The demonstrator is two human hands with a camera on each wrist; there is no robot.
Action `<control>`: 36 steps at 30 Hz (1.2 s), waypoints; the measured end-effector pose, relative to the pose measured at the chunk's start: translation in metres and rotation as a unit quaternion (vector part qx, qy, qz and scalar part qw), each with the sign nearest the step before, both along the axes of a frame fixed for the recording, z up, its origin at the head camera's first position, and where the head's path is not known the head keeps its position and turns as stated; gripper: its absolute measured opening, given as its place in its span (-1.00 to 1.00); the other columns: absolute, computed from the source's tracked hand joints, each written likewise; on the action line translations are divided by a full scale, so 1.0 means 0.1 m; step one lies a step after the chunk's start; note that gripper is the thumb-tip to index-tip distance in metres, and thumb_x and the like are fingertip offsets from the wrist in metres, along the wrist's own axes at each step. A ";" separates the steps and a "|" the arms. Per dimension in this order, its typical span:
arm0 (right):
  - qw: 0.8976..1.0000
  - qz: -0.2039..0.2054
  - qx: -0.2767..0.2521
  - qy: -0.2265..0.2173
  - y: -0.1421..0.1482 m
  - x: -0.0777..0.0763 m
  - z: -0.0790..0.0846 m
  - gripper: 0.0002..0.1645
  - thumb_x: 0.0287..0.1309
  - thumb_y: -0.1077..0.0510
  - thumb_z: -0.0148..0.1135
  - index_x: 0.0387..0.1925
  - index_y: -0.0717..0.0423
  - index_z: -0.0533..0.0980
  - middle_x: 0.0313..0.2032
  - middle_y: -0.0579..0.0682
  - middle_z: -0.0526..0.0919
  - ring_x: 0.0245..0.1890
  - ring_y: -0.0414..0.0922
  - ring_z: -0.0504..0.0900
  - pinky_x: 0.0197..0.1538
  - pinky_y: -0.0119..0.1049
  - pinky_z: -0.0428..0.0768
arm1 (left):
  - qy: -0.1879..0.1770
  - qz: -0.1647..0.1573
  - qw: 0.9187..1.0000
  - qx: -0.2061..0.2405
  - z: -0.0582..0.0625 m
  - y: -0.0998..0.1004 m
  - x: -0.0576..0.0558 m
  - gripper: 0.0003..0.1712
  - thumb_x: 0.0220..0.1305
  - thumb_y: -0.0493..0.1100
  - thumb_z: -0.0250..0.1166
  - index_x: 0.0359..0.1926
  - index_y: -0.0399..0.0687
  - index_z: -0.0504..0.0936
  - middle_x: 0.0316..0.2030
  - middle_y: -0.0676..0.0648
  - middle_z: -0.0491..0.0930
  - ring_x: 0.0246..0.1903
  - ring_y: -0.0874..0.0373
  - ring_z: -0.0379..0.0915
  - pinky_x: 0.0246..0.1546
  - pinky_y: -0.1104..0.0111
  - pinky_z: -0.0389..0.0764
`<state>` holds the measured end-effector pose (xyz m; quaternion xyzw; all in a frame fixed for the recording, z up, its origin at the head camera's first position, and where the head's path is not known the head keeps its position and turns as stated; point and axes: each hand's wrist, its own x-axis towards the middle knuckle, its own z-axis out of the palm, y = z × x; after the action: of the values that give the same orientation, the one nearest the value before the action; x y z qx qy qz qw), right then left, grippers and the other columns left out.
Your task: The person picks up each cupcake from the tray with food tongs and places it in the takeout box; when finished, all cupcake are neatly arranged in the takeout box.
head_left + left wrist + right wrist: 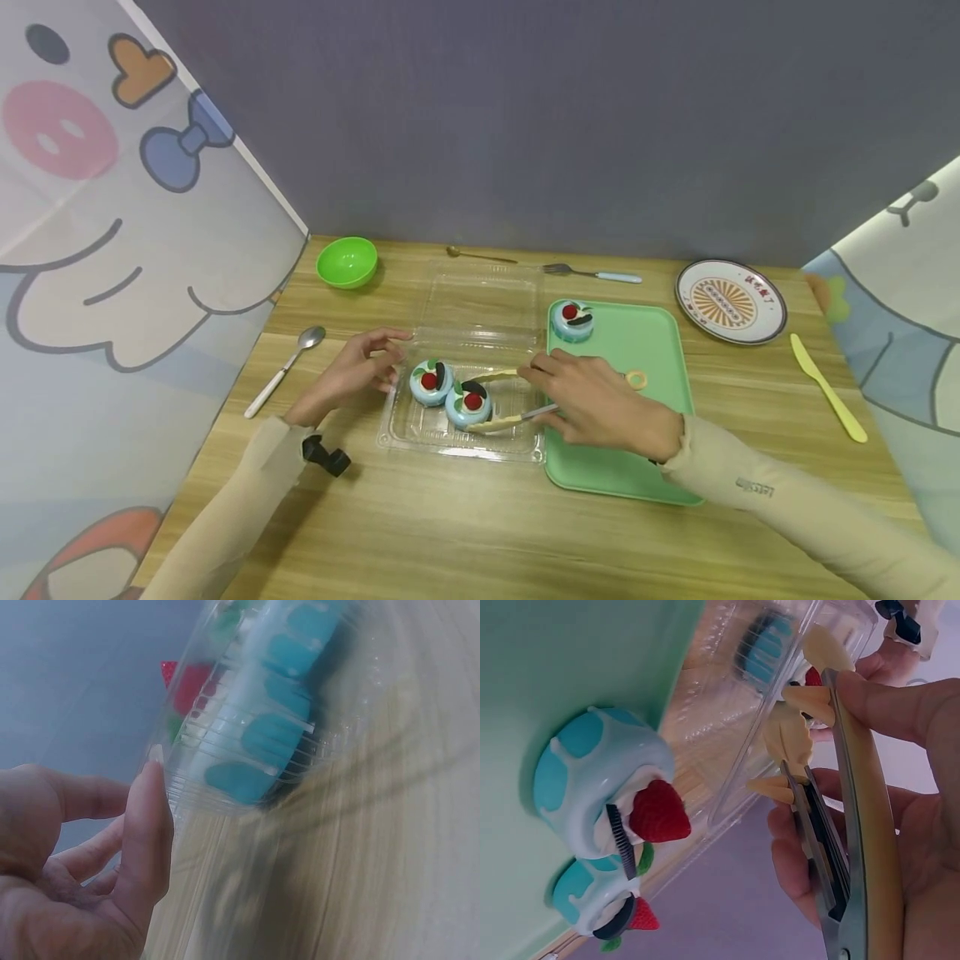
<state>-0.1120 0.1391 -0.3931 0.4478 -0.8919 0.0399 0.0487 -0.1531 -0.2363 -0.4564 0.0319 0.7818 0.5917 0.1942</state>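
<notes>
Two toy cakes with pale blue icing, a red berry and a dark biscuit, the left cake (431,382) and the right cake (469,406), sit side by side in a clear plastic box (465,448). My right hand (592,400) grips metal tongs (855,795) with cream-coloured tips. Those tips straddle the right cake, one at its back and one at its front. My left hand (360,368) holds the box's left rim, its fingertips (150,795) right at the edge. Another cake (573,321) stands in the green tray's back left corner; a larger-looking cake (604,780) shows beside it in the right wrist view.
The green tray (637,325) adjoins the box's right side, partly under my right arm. The box's lid (483,296) lies folded back. Around them are a green bowl (347,262), spoon (285,371), small spoon (483,256), fork (592,273), plate (731,301) and yellow knife (827,387).
</notes>
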 end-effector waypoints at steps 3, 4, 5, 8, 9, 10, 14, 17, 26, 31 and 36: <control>1.000 0.007 0.002 0.003 -0.02 0.00 0.00 -0.26 0.00 -0.20 0.47 0.17 0.04 0.52 -0.04 -0.09 0.61 -0.19 -0.17 0.58 -0.47 -0.41 0.61 | 0.003 0.000 1.000 -0.007 0.00 0.00 -0.01 -0.54 0.42 -0.21 0.16 0.30 -0.10 0.41 -0.17 -0.23 0.49 -0.49 0.17 0.56 -0.47 0.26 0.79; 1.000 0.008 0.002 0.005 -0.02 0.00 0.01 -0.26 0.00 -0.20 0.46 0.17 0.04 0.52 -0.04 -0.08 0.61 -0.18 -0.17 0.58 -0.47 -0.41 0.61 | 0.004 -0.001 1.000 -0.008 0.00 -0.01 -0.01 -0.54 0.42 -0.21 0.16 0.30 -0.11 0.41 -0.17 -0.23 0.50 -0.49 0.17 0.57 -0.47 0.26 0.79; 1.000 0.008 0.003 0.007 -0.02 -0.01 0.00 -0.26 0.00 -0.21 0.46 0.17 0.04 0.52 -0.04 -0.08 0.61 -0.18 -0.16 0.58 -0.47 -0.41 0.61 | 0.004 0.000 1.000 -0.009 0.00 -0.01 -0.01 -0.54 0.42 -0.21 0.17 0.30 -0.10 0.42 -0.17 -0.22 0.50 -0.49 0.17 0.57 -0.47 0.26 0.79; 1.000 0.000 0.003 0.007 -0.02 -0.03 0.00 -0.25 0.00 -0.21 0.47 0.17 0.04 0.51 -0.04 -0.09 0.61 -0.18 -0.16 0.58 -0.49 -0.40 0.60 | 0.004 0.002 1.000 -0.009 -0.01 -0.01 -0.01 -0.55 0.42 -0.20 0.16 0.30 -0.08 0.42 -0.16 -0.21 0.50 -0.49 0.17 0.57 -0.47 0.26 0.79; 1.000 -0.003 0.002 0.006 -0.02 -0.03 -0.01 -0.25 -0.01 -0.20 0.47 0.17 0.04 0.51 -0.04 -0.09 0.61 -0.19 -0.15 0.58 -0.50 -0.40 0.60 | 0.003 0.003 1.000 -0.008 -0.01 -0.01 -0.01 -0.55 0.43 -0.20 0.16 0.29 -0.07 0.42 -0.16 -0.21 0.50 -0.49 0.17 0.57 -0.48 0.27 0.79; 1.000 -0.007 0.001 0.004 -0.02 -0.04 -0.01 -0.25 -0.01 -0.20 0.47 0.18 0.04 0.51 -0.04 -0.09 0.61 -0.19 -0.16 0.57 -0.51 -0.40 0.59 | 0.003 0.004 1.000 -0.008 -0.01 -0.01 -0.01 -0.55 0.43 -0.20 0.16 0.29 -0.08 0.42 -0.16 -0.22 0.49 -0.49 0.17 0.57 -0.48 0.27 0.79; 1.000 -0.020 -0.005 0.000 0.00 -0.07 -0.03 -0.24 -0.01 -0.20 0.47 0.18 0.05 0.51 -0.01 -0.09 0.60 -0.19 -0.15 0.58 -0.51 -0.40 0.60 | 0.002 0.007 1.000 -0.006 -0.02 -0.02 -0.01 -0.55 0.43 -0.22 0.15 0.30 -0.08 0.42 -0.14 -0.26 0.49 -0.49 0.18 0.57 -0.49 0.30 0.79; 1.000 -0.024 -0.009 0.002 0.01 -0.08 -0.03 -0.24 -0.01 -0.22 0.47 0.18 0.03 0.51 0.00 -0.09 0.59 -0.19 -0.15 0.58 -0.51 -0.39 0.60 | 0.003 0.009 1.000 -0.004 -0.02 -0.02 -0.01 -0.55 0.43 -0.24 0.14 0.30 -0.07 0.42 -0.13 -0.28 0.49 -0.49 0.18 0.56 -0.49 0.30 0.78; 1.000 -0.016 -0.002 0.000 0.04 -0.05 0.06 -0.26 0.00 -0.22 0.46 0.17 0.01 0.52 -0.01 -0.12 0.61 -0.20 -0.17 0.57 -0.50 -0.39 0.60 | 0.004 0.010 1.000 -0.003 0.02 -0.03 -0.02 -0.53 0.38 -0.32 0.14 0.30 -0.11 0.42 -0.17 -0.23 0.49 -0.50 0.18 0.56 -0.49 0.31 0.79; 1.000 0.000 -0.004 -0.005 0.00 -0.03 0.08 -0.27 -0.01 -0.21 0.47 0.17 0.01 0.53 -0.03 -0.11 0.60 -0.21 -0.19 0.56 -0.50 -0.41 0.59 | 0.004 0.012 1.000 -0.005 0.02 -0.03 -0.03 -0.56 0.42 -0.24 0.16 0.28 -0.09 0.43 -0.18 -0.24 0.48 -0.50 0.19 0.56 -0.49 0.30 0.79; 1.000 0.018 -0.005 -0.012 -0.08 -0.04 0.06 -0.28 0.00 -0.20 0.46 0.15 0.03 0.54 -0.08 -0.11 0.59 -0.16 -0.20 0.56 -0.48 -0.43 0.59 | 0.003 0.011 1.000 -0.012 0.00 -0.04 -0.03 -0.56 0.42 -0.21 0.17 0.29 -0.07 0.44 -0.19 -0.20 0.49 -0.49 0.19 0.56 -0.49 0.29 0.79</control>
<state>-0.1158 0.1315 -0.3868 0.4628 -0.8842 0.0504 0.0389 -0.1563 -0.2401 -0.4569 0.0231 0.7899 0.5841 0.1855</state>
